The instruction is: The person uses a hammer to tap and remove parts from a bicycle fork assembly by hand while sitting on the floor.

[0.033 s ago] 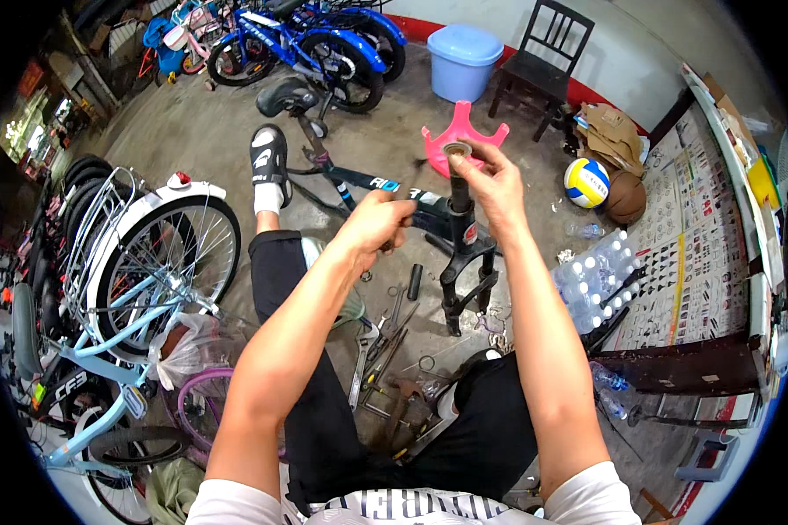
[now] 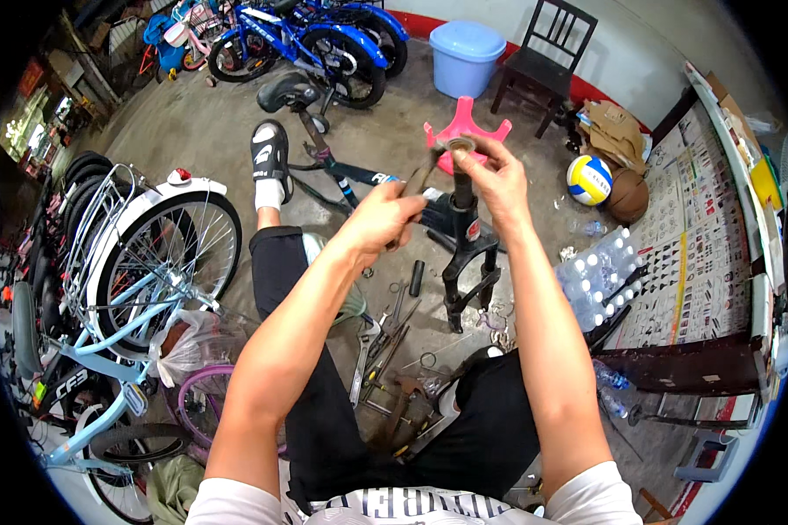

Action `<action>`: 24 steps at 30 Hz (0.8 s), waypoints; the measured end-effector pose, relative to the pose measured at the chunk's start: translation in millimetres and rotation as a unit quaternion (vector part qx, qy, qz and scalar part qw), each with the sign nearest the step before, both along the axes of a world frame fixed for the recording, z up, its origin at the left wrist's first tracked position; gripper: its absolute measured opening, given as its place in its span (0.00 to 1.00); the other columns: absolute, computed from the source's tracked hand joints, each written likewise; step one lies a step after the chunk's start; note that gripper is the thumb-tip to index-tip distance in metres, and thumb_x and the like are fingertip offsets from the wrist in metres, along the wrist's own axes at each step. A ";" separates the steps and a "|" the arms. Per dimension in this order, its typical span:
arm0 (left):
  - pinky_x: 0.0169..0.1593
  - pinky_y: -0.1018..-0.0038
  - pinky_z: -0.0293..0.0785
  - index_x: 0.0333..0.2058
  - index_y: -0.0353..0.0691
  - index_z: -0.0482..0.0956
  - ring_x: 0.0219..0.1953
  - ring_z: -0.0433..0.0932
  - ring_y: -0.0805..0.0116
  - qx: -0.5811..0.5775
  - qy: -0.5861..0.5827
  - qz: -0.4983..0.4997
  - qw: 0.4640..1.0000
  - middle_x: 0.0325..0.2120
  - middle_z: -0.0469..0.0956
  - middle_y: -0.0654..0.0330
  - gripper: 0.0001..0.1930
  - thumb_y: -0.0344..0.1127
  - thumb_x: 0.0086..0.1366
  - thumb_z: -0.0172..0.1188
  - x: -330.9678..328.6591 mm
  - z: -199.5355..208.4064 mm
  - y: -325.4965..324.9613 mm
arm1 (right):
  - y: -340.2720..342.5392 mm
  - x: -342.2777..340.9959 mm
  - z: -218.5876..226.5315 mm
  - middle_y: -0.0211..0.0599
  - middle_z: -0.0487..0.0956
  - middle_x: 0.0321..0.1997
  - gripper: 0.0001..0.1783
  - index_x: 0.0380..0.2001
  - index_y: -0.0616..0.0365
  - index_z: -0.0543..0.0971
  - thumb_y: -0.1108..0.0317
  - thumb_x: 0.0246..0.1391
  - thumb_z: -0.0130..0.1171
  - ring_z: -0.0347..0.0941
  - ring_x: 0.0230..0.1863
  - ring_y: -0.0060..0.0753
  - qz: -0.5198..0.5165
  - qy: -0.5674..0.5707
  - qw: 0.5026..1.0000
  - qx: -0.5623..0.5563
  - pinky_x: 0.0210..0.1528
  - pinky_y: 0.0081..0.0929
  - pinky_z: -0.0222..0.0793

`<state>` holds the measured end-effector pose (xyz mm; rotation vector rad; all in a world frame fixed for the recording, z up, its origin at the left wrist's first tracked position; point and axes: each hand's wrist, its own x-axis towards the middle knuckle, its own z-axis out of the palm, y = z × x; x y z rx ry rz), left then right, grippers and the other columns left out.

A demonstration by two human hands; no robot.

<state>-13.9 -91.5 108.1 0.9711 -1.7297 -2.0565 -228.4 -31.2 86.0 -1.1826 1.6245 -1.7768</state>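
My left hand (image 2: 383,215) is closed round the handle of a small brush (image 2: 421,178). Its dark tip points up toward a metal bearing ring (image 2: 458,146), which my right hand (image 2: 497,178) pinches between thumb and fingers. The ring is at the top of the dark head tube (image 2: 463,194) of a wheel-less bicycle frame (image 2: 359,173). Below hangs the black front fork (image 2: 471,271), its legs reaching toward the floor. Whether the ring touches the tube's top I cannot tell.
Wrenches (image 2: 363,354), a hammer (image 2: 401,407) and other tools lie between my legs. A pink stool (image 2: 468,114) is upturned beyond the frame. A light-blue bicycle (image 2: 127,328) stands left; packed water bottles (image 2: 591,280), a volleyball (image 2: 588,180) and a basketball (image 2: 627,196) are right.
The brush in my left hand has swung up, and its tip is now beside the ring. My right hand still holds the ring, slightly shifted.
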 end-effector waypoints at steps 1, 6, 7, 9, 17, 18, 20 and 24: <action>0.18 0.75 0.59 0.38 0.37 0.73 0.17 0.69 0.76 0.008 0.010 0.032 0.999 0.27 0.74 0.64 0.10 0.38 0.70 0.58 0.2 4.7 4.9 | 2.2 3.4 5.6 0.37 0.84 0.46 0.26 0.50 0.63 0.84 0.57 0.51 0.73 0.77 0.51 0.25 -0.006 0.019 1.000 -0.010 0.56 0.26 0.70; 0.17 0.73 0.62 0.38 0.39 0.72 0.16 0.69 0.74 0.056 0.063 0.183 0.979 0.26 0.74 0.63 0.08 0.37 0.72 0.55 19.0 -43.4 10.9 | 2.2 10.9 12.9 0.39 0.85 0.45 0.26 0.47 0.65 0.84 0.57 0.51 0.73 0.79 0.50 0.29 -0.015 0.118 0.993 -0.007 0.56 0.30 0.71; 0.16 0.73 0.62 0.38 0.39 0.72 0.16 0.69 0.74 0.092 0.055 0.187 0.976 0.26 0.74 0.63 0.08 0.37 0.72 0.55 26.0 -49.0 20.0 | 2.8 10.1 14.4 0.40 0.85 0.47 0.26 0.48 0.64 0.84 0.56 0.50 0.74 0.79 0.51 0.27 -0.007 0.140 0.990 -0.006 0.57 0.29 0.71; 0.16 0.73 0.62 0.39 0.39 0.72 0.15 0.69 0.74 0.113 0.028 0.150 0.982 0.26 0.74 0.63 0.07 0.37 0.72 0.55 32.4 -55.2 44.8 | 5.1 2.1 9.2 0.37 0.85 0.50 0.26 0.51 0.63 0.83 0.56 0.53 0.72 0.78 0.52 0.25 0.044 0.046 0.998 0.024 0.57 0.27 0.70; 0.16 0.77 0.59 0.38 0.39 0.74 0.16 0.69 0.75 0.301 0.059 -0.024 0.952 0.27 0.76 0.60 0.09 0.38 0.71 0.58 -1.6 -20.6 89.6 | 8.3 -13.3 43.3 0.38 0.83 0.54 0.31 0.52 0.57 0.84 0.42 0.60 0.60 0.76 0.56 0.36 0.018 0.120 0.985 0.120 0.59 0.37 0.67; 0.16 0.77 0.59 0.38 0.39 0.73 0.16 0.69 0.75 0.283 0.065 -0.028 0.956 0.28 0.76 0.61 0.09 0.38 0.71 0.58 -9.4 -19.0 88.6 | 11.8 -8.7 58.6 0.39 0.83 0.54 0.32 0.52 0.56 0.84 0.40 0.57 0.61 0.76 0.57 0.41 -0.009 0.249 0.957 0.146 0.61 0.41 0.66; 0.16 0.77 0.59 0.40 0.40 0.73 0.16 0.69 0.76 0.265 0.080 -0.024 0.961 0.28 0.75 0.62 0.09 0.39 0.71 0.56 -19.8 -15.1 85.5 | 9.7 -3.8 67.8 0.42 0.82 0.54 0.35 0.49 0.50 0.86 0.36 0.46 0.66 0.72 0.59 0.56 -0.038 0.430 0.884 0.179 0.63 0.54 0.60; 0.16 0.78 0.58 0.42 0.41 0.72 0.17 0.69 0.77 0.256 0.103 -0.008 0.961 0.29 0.74 0.63 0.08 0.39 0.72 0.55 -32.4 -6.4 85.1 | 9.7 22.7 78.9 0.40 0.85 0.43 0.28 0.41 0.55 0.88 0.44 0.45 0.69 0.73 0.54 0.51 -0.072 0.475 0.850 0.214 0.60 0.52 0.60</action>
